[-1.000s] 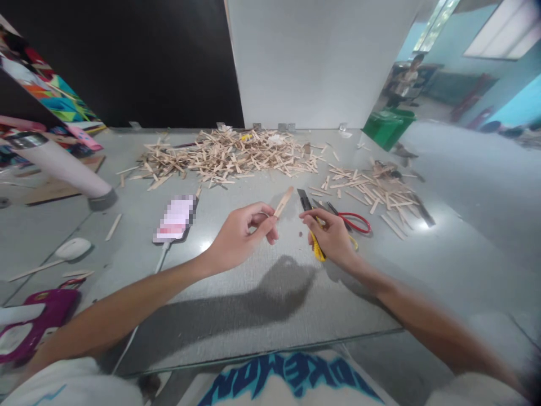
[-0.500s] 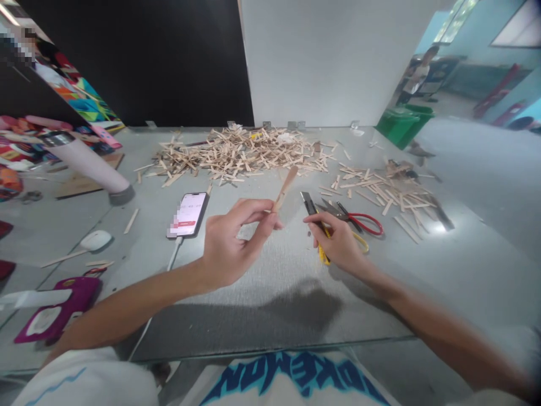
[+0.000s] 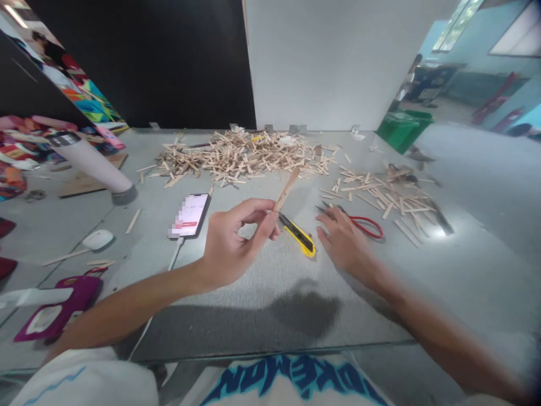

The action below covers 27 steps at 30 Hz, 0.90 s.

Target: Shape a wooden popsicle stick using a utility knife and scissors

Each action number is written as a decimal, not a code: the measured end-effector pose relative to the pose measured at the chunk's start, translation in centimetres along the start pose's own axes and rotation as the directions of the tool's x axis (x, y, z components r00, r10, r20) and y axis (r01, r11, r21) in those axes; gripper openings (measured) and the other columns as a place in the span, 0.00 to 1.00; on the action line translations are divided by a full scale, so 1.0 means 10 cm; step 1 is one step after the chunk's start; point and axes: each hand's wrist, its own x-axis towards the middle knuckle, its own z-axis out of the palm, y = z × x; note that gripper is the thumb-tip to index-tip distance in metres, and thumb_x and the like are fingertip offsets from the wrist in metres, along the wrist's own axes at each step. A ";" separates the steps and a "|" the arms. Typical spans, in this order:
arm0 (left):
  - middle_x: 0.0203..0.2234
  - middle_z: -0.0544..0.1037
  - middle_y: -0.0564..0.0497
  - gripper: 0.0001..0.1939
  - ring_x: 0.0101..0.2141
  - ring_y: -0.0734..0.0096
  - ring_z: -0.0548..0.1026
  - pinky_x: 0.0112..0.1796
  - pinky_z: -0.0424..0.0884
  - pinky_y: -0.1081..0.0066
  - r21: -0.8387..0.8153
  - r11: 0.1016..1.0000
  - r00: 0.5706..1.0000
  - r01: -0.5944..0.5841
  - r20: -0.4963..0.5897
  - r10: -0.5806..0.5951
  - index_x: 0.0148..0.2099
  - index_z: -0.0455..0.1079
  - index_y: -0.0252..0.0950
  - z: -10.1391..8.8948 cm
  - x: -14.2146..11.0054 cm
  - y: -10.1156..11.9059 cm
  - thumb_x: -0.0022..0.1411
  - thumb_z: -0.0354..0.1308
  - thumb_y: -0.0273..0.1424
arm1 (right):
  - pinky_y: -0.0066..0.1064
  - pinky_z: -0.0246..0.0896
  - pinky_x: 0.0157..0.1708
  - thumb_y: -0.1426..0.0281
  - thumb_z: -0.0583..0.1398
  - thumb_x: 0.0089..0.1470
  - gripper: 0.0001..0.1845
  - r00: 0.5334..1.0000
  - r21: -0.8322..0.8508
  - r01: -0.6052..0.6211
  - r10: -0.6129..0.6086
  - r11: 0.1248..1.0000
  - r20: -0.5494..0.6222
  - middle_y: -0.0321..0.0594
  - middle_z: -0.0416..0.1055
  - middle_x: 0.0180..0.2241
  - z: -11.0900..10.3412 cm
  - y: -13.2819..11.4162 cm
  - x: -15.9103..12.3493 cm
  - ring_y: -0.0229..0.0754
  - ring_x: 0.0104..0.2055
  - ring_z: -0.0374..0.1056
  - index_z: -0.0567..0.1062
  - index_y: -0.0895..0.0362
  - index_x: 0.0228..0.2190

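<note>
Between thumb and fingers my left hand [image 3: 236, 239] pinches a flat wooden stick [image 3: 286, 190], held slantwise above the table. A yellow utility knife [image 3: 301, 237] lies on the tabletop just right of those fingers, its front end partly behind them. My right hand [image 3: 344, 239] is over the scissors [image 3: 367, 225], fingers spread and holding nothing that I can see. The red handles show beyond the hand, and the dark blade tips poke out at its upper left; the middle of the scissors is covered.
Wooden strips form a large pile [image 3: 240, 158] at the back and a smaller pile [image 3: 389, 192] at the right. On the left are a phone [image 3: 191, 215] with a cable, a tumbler [image 3: 91, 163], a white mouse [image 3: 98, 240] and a purple case [image 3: 59, 310]. A green bin [image 3: 403, 129] stands beyond.
My right hand has let go of the yellow utility knife, which now lies nearer my left hand. The right hand has shifted slightly right, onto the scissors. My left hand holds the stick as before.
</note>
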 end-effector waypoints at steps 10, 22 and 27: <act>0.41 0.86 0.48 0.08 0.41 0.66 0.81 0.40 0.79 0.68 0.021 0.998 0.997 -0.060 -0.040 0.061 0.49 0.85 0.42 -0.09 0.11 -0.10 0.72 0.66 0.30 | 0.45 0.70 0.43 0.74 0.62 0.65 0.16 0.875 -0.374 -0.167 0.312 0.912 0.371 0.68 0.77 0.48 -0.11 0.43 0.12 0.65 0.50 0.79 0.81 0.69 0.50; 0.32 0.85 0.50 0.08 0.33 0.67 0.83 0.34 0.81 0.71 -0.111 0.975 0.981 0.190 0.049 -0.186 0.44 0.82 0.38 -0.25 0.26 -0.06 0.64 0.70 0.34 | 0.37 0.65 0.44 0.77 0.58 0.64 0.20 0.890 -0.470 -0.111 0.298 0.876 0.345 0.60 0.79 0.51 -0.19 0.71 0.16 0.60 0.55 0.76 0.78 0.63 0.56; 0.29 0.83 0.54 0.11 0.29 0.71 0.80 0.29 0.78 0.73 -0.180 0.951 0.967 0.253 0.061 -0.246 0.42 0.80 0.37 -0.29 0.29 -0.18 0.62 0.74 0.37 | 0.34 0.63 0.40 0.69 0.63 0.60 0.15 0.899 -0.398 -0.134 0.280 0.908 0.336 0.56 0.82 0.47 -0.22 0.60 0.29 0.55 0.48 0.79 0.81 0.59 0.48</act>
